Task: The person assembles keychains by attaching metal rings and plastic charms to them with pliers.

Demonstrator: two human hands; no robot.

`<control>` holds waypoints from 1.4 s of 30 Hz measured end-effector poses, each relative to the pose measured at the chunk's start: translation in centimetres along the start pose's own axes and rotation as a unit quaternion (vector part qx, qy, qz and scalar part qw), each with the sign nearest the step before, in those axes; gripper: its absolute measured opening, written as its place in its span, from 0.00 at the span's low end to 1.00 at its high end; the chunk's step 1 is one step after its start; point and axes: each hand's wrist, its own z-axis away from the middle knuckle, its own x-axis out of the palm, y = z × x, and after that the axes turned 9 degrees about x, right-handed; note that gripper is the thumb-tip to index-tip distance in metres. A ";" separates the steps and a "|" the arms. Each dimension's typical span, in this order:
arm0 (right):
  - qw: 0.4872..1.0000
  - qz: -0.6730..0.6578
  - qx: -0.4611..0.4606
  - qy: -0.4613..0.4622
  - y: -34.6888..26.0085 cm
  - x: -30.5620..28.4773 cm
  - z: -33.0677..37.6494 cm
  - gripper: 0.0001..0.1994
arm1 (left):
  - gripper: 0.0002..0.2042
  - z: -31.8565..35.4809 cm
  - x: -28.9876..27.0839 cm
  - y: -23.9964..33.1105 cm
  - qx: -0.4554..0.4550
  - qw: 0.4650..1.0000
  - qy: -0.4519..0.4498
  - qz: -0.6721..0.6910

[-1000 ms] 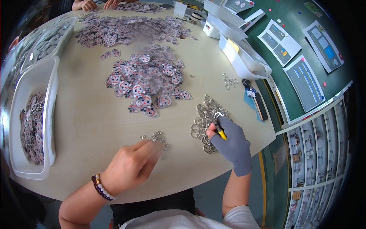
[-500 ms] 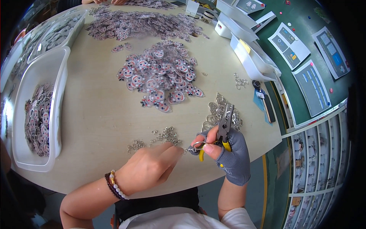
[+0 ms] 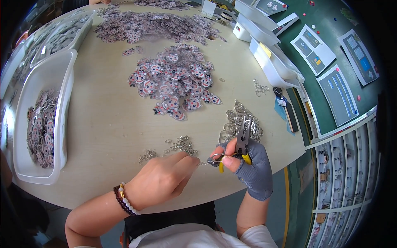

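My right hand (image 3: pixel 255 171), in a grey fingerless glove, is closed around yellow-handled pliers (image 3: pixel 243 140) whose jaws point away from me. Its thumb and fingertips also pinch a silver key ring (image 3: pixel 216 156). From that ring a short metal chain (image 3: pixel 203 163) runs left to my left hand (image 3: pixel 165 175). The bare left fingers are pinched at the chain's end, and the tips are hidden behind the hand. Just beyond the left hand lies a small heap of tiny metal rings (image 3: pixel 182 145). Past the pliers sits a pile of larger key rings (image 3: pixel 235 120).
A heap of clear printed charms (image 3: pixel 171 82) lies mid-table, with a bigger heap (image 3: pixel 153 27) behind. At left stands a white bin (image 3: pixel 65 124) holding charms with rings. White trays (image 3: pixel 269 66) and a black-handled tool (image 3: pixel 292 118) line the right edge. Another person's hand shows at the far edge.
My right hand has shifted very slightly right with the pliers and key ring. My left hand stays nearly in place. One of the other person's hands at the far edge has gone from view.
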 end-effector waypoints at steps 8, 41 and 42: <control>0.918 0.389 -0.081 0.005 0.1 1.1 -0.2 0.10 | 0.16 0.0 -0.2 0.0 0.042 0.996 -0.018 -0.081; 0.858 0.474 -0.179 0.084 2.3 1.2 2.7 0.22 | 0.21 0.0 -0.6 -0.3 0.027 0.995 0.071 0.065; 0.855 0.480 -0.176 0.089 2.4 1.2 2.7 0.20 | 0.20 -0.1 -0.5 -0.3 0.021 0.994 0.071 0.076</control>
